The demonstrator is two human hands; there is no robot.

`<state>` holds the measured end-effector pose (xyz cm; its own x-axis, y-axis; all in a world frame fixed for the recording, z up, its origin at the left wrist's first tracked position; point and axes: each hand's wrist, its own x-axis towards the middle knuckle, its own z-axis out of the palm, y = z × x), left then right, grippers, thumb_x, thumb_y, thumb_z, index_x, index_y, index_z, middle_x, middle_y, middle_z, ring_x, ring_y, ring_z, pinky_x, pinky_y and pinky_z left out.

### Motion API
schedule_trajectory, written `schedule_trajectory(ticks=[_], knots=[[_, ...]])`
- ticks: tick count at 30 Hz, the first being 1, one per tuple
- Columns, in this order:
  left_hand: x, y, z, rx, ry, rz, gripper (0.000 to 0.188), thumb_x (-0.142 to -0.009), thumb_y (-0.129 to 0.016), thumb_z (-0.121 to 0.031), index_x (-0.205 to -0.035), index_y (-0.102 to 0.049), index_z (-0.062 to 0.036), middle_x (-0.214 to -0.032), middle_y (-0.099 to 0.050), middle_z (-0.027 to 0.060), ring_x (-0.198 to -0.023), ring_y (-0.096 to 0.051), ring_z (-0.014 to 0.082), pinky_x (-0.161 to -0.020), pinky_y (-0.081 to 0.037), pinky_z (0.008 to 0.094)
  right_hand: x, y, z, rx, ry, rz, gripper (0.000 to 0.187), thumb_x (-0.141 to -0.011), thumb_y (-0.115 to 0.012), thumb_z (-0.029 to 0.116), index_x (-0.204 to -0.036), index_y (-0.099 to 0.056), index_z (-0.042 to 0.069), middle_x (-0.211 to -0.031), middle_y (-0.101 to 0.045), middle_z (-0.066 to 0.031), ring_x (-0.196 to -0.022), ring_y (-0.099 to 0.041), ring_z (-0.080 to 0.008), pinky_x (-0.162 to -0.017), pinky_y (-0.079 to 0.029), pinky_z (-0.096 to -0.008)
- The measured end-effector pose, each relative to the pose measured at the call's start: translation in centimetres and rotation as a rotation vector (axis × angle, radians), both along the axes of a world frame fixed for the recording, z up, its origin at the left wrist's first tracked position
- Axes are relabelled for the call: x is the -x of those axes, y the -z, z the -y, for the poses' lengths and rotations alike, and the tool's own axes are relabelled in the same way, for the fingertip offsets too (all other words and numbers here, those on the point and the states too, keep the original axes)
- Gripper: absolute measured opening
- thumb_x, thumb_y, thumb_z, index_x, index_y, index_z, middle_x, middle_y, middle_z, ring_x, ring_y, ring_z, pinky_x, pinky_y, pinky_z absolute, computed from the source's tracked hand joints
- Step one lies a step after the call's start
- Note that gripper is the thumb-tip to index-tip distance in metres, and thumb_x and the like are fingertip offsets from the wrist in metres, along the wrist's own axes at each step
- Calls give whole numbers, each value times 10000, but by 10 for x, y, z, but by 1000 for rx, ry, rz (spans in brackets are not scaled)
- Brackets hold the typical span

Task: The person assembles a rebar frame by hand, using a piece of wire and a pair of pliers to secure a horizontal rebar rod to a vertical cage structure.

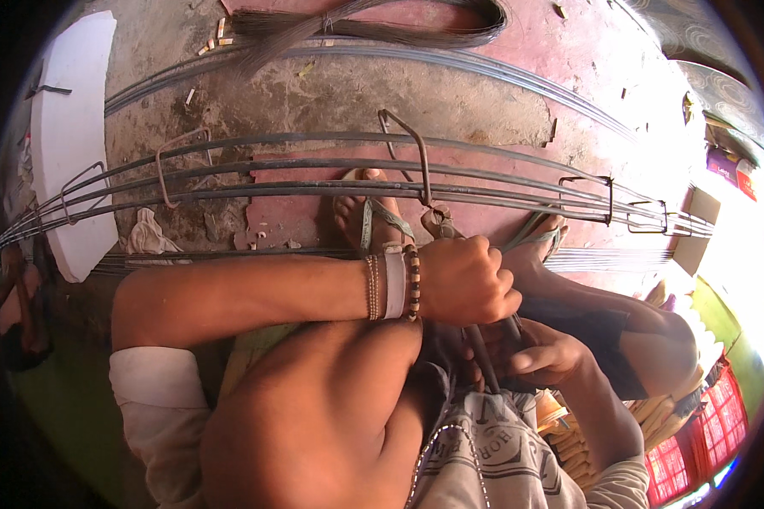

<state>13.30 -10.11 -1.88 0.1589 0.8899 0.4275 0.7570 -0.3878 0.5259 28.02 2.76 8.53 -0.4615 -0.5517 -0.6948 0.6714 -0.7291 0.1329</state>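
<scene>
A pair of end-cutting pincers (437,222) has its jaws up against the lowest bar of a long cage of steel rebar (314,163), just below a bent wire stirrup (419,151). My left hand (467,282) is a closed fist over the upper part of the pincers and hides much of them. Below it, my right hand (539,355) curls round the dark handles (482,360) near my lap. More stirrups sit along the bars, one at left (163,170) and one at right (609,199). Any wire in the jaws is too small to make out.
A looped bundle of thin wire (382,32) lies on the floor beyond the cage. Loose bars (518,72) run behind it. The left end crosses a white block (72,153); the right end is by a brown block (698,222). My sandalled feet (369,216) are beneath the bars.
</scene>
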Motion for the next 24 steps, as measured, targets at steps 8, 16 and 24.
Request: schedule_trajectory(ticks=[8, 16, 24], knots=[[4, -3, 5, -58, -42, 51, 144, -733, -652, -286, -675, -584, -173, -619, -550, -16, -569, -571, 150, -486, -431, 283, 12, -11, 24, -154, -163, 108, 248, -928, -709, 218, -1036, -555, 55, -803, -508, -11, -614, -412, -82, -535, -307, -228], [3, 2, 2, -142, 30, 28, 130, -753, -638, -270, -744, -582, -153, -666, -526, -25, -613, -561, 151, -510, -420, 284, 5, -13, 12, -440, -461, 103, 305, -1007, -618, 333, -1089, -593, 41, -822, -587, -4, -755, -567, -105, -654, -488, -273], [44, -11, -2, -331, -145, -121, 293, -846, -632, -238, -1071, -633, -50, -1076, -648, 65, -954, -610, 216, -830, -487, 385, -19, 39, -27, -1395, -1109, -285, 382, -1022, -518, 329, -1186, -522, -16, -1086, -604, -267, -1001, -599, -463, -853, -473, -518]])
